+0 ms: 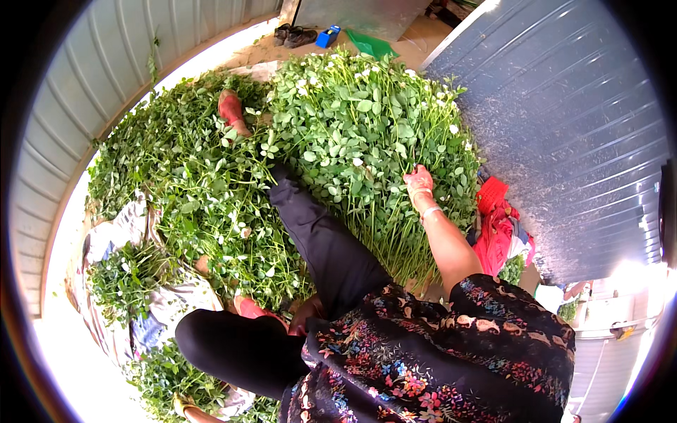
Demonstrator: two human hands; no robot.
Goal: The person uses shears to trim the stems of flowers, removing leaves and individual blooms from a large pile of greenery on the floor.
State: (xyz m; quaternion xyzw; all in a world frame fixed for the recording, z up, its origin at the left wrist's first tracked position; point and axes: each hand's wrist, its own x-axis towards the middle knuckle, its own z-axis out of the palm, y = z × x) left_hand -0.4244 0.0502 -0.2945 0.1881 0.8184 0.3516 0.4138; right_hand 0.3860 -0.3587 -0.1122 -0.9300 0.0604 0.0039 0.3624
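My right hand (419, 182) reaches into a large heap of leafy cut stems (344, 116) with small white flowers, apparently roses. Its fingers are curled round what looks like a thin stem; a small dark bit shows at the fingertips, too small to name. Bracelets circle the wrist. My left hand is out of view. A second leafy heap (211, 195) lies to the left, against my black-trousered leg (322, 232). One red shoe (230, 106) stands among the leaves at the upper left, another (254, 306) beside my bent knee.
Ribbed metal walls rise at left (63, 121) and right (550, 116). Dark shoes (296, 37), a blue object (328, 36) and green plastic sheet (373, 45) lie beyond the heap. A red basket (492, 193) and red cloth (494, 238) lie right. A yellow-green thing (182, 404), possibly another person's shoe, shows bottom left.
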